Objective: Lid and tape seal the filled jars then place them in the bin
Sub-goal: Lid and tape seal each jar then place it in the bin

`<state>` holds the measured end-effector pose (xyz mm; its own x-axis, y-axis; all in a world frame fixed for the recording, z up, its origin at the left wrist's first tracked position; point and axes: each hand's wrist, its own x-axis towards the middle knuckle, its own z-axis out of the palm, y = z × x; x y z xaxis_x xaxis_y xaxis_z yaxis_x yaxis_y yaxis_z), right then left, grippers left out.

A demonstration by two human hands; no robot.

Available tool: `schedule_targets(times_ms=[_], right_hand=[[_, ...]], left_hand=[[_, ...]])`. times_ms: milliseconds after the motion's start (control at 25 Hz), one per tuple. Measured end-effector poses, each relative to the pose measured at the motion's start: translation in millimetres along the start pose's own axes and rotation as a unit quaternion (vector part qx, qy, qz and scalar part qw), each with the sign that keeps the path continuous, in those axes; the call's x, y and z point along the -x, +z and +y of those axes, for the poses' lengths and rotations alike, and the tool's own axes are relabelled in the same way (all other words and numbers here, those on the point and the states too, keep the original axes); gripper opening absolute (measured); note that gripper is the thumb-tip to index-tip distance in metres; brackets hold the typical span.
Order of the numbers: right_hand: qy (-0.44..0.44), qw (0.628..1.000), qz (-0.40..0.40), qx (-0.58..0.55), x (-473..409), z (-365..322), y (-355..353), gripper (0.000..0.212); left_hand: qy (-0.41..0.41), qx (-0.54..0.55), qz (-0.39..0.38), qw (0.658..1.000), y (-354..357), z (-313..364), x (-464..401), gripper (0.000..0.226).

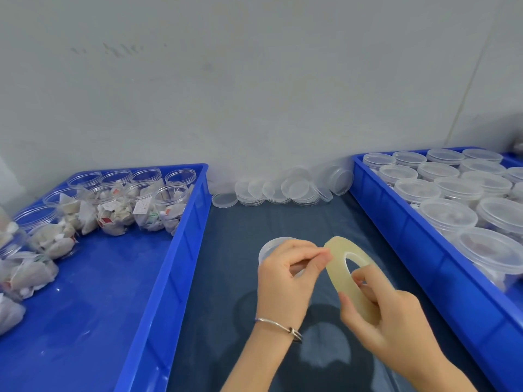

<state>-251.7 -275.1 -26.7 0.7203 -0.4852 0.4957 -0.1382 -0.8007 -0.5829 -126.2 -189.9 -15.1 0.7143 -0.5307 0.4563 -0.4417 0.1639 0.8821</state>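
A lidded clear jar (270,247) stands on the dark table between two blue bins, mostly hidden behind my left hand (285,278). My right hand (387,315) grips a thin yellowish roll of clear tape (336,258), fingers through its hole, holding it tilted above the table. With thumb and forefinger my left hand pinches at the roll's upper left edge, where the tape end lies. The left blue bin (181,250) holds several open jars (116,210) filled with tea bags. In the right blue bin (418,230) stand several lidded jars (450,213).
A heap of loose clear lids (283,189) lies against the grey wall at the back of the table, between the bins. A metal bracelet (278,326) circles my left wrist. The near half of the left bin's floor is bare blue plastic.
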Motion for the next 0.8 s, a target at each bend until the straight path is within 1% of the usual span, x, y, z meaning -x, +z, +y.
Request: schedule_targets(times_ms=[40,120,240,280,360,440,560,640,800], right_hand=[[-0.02,1.0,0.005,0.02,0.4,-0.8,-1.3,0.022],[-0.033,0.999,0.01,0.037,0.6,-3.1,-2.6,0.032],[-0.053,0.995,0.022,0.081,-0.7,-5.0,-2.6,0.036],[-0.063,0.993,0.026,0.1,-1.6,-5.5,-2.2,0.036],[-0.082,0.987,0.037,0.129,-3.6,-6.0,-1.9,0.037],[-0.097,0.984,0.044,0.143,-3.2,-5.4,-2.1,0.037],[-0.095,0.987,0.05,0.122,-0.5,-6.2,-4.0,0.036],[-0.068,0.993,0.056,0.078,-1.0,-7.6,-4.9,0.035],[-0.047,0.996,0.047,0.056,-3.0,-9.0,-6.3,0.036]], left_hand=[[-0.009,0.0,-0.001,1.0,-1.9,1.7,-2.6,0.01],[-0.012,-0.026,-0.013,1.0,-3.5,6.1,-3.6,0.022],[-0.027,-0.054,-0.026,0.998,-0.6,11.7,0.4,0.023],[-0.04,-0.038,-0.027,0.998,-0.5,11.8,1.6,0.02],[-0.087,0.028,-0.036,0.995,-2.2,10.7,1.1,0.015],[-0.123,0.074,-0.052,0.988,-4.4,11.4,-1.2,0.015],[-0.105,0.041,-0.09,0.99,-4.0,13.6,-0.9,0.021],[-0.085,0.034,-0.106,0.99,-3.3,14.4,3.4,0.021],[-0.071,0.106,-0.077,0.989,-8.2,12.2,11.5,0.012]])
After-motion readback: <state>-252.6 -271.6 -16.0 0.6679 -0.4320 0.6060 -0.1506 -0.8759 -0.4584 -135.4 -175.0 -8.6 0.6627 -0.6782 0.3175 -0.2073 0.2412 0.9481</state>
